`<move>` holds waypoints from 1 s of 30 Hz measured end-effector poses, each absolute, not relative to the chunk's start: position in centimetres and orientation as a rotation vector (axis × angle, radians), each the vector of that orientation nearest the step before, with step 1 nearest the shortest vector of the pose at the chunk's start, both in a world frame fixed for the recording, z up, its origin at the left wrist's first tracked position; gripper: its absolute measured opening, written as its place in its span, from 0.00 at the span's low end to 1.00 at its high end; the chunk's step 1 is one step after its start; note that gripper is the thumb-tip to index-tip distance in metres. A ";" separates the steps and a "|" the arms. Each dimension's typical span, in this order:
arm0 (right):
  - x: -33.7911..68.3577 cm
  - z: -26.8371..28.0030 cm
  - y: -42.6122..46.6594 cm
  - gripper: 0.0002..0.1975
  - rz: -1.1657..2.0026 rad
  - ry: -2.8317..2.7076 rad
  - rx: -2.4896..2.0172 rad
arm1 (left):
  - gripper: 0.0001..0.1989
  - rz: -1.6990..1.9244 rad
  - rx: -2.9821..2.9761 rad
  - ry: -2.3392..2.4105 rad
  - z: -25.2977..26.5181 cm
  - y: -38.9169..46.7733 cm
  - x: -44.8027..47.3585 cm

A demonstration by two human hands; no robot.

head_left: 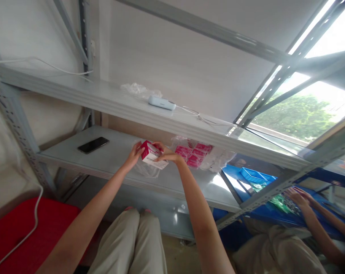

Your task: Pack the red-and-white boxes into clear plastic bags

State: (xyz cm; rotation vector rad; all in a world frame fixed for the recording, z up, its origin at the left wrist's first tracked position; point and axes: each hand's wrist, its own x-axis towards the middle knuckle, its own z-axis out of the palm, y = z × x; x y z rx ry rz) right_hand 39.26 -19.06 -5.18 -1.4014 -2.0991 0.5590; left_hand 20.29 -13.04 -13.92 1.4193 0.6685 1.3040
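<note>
A small pink and white cardboard box [154, 156] is held just above the grey middle shelf [121, 142]. My left hand [134, 154] grips its pink left end, fingers closed on it. My right hand [167, 152] is closed around the top and right side of the same box. Beneath the box lies a clear plastic bag [148, 170]. To the right, several pink packets [193, 154] sit on the shelf in clear plastic wrapping.
A black phone [93, 145] lies on the middle shelf, left. The upper shelf holds a pale blue device [161, 102] with a cable and crumpled plastic [140, 90]. A co-worker's hands [299, 196] are at a blue table, right. A red surface [43, 232] is at lower left.
</note>
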 end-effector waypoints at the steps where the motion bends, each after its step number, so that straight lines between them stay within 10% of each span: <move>1: 39.3 -4.9 -19.0 0.32 0.559 -2.107 -1.408 | 0.31 1.259 1.354 0.646 -13.8 -13.1 20.2; 7: 38.2 -3.8 -19.1 0.43 0.628 -2.231 -1.292 | 0.24 0.912 1.161 0.469 -14.0 -13.9 18.4; 19: 28.8 -12.1 -18.5 0.53 0.431 -1.848 -1.346 | 0.34 1.491 1.136 0.623 -15.4 -13.8 12.8; 30: 19.2 -20.9 -11.2 0.38 0.538 -1.646 -1.311 | 0.31 1.374 1.775 1.149 -23.2 -6.7 3.2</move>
